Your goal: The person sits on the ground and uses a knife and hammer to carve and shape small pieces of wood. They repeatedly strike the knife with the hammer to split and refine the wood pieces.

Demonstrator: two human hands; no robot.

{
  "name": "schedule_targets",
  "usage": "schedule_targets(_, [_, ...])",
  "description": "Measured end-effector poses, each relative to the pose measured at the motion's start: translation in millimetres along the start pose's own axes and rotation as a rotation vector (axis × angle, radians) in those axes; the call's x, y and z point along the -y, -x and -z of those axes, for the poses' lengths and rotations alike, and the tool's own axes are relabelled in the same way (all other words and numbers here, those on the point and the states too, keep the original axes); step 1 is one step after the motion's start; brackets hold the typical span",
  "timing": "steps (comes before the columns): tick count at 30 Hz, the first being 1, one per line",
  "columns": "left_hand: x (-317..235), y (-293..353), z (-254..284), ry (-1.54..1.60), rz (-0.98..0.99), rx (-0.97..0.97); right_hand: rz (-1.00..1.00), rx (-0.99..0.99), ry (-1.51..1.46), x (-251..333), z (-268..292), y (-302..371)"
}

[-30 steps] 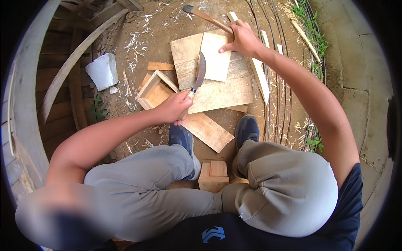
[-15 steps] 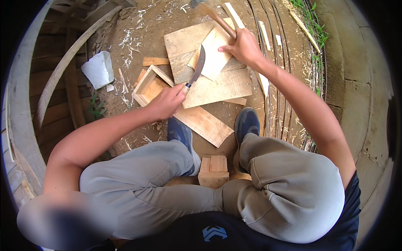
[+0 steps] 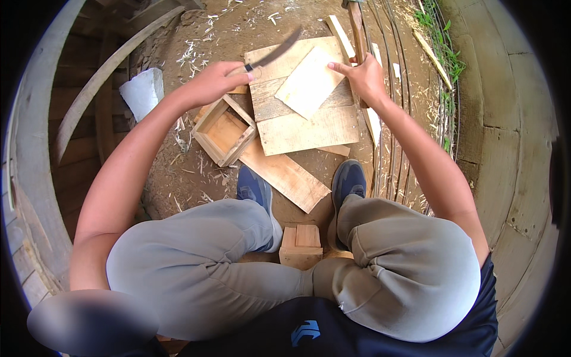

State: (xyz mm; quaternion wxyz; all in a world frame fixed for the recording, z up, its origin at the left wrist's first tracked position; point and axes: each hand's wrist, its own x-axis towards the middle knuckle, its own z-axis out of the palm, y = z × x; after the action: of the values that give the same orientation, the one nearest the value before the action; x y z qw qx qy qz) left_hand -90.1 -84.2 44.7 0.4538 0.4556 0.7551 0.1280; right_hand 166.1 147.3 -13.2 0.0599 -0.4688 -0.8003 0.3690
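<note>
My left hand (image 3: 217,82) is closed round the pale handle of a knife (image 3: 275,55) with a dark, curved blade. The blade points up and to the right, over the far edge of a wide panel of joined boards (image 3: 306,128). On that panel lies a smaller pale wooden board (image 3: 310,82), set at a slant. My right hand (image 3: 367,78) grips the wooden handle of a hammer (image 3: 358,33), held upright; its dark head is mostly cut off at the top edge. My right thumb reaches to the pale board's right corner.
An open wooden box frame (image 3: 226,128) sits left of the panel, beside a loose plank (image 3: 286,179). A wooden block (image 3: 301,250) stands between my feet. Dark rods (image 3: 397,149) run along the right, and a whitish stone (image 3: 143,93) lies left. Shavings litter the dirt.
My left hand has moved up and left, lifting the knife off the pale board. The hammer has swung from leaning left to upright, and my right hand has shifted slightly right and down.
</note>
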Motion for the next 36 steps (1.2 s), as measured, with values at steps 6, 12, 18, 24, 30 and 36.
schedule_targets(6, [16.7,-3.3,-37.2,0.233,0.084,-0.308,0.139,0.003,-0.032,17.7,-24.0,-11.7])
schedule_targets(12, [-10.2,-18.5,-91.6,0.518,0.073,-0.268,0.049,0.029,-0.006,17.3,-33.8,-5.0])
schedule_targets(18, [-22.2,-43.9,-96.6,0.470,0.218,-0.323,-0.037,-0.059,-0.082,9.7,-22.4,8.7])
schedule_targets(24, [-22.4,-63.0,-94.5,0.407,0.059,-0.441,-0.121,-0.102,-0.104,12.3,-4.7,13.5])
schedule_targets(30, [-36.5,-56.3,-52.1,0.119,0.016,-0.257,-0.205,-0.126,-0.106,-3.2,-2.6,25.8])
schedule_targets(36, [4.4,-39.0,-38.0,0.047,-0.273,-0.219,-0.309,-0.043,-0.170,-10.5,-4.2,30.1])
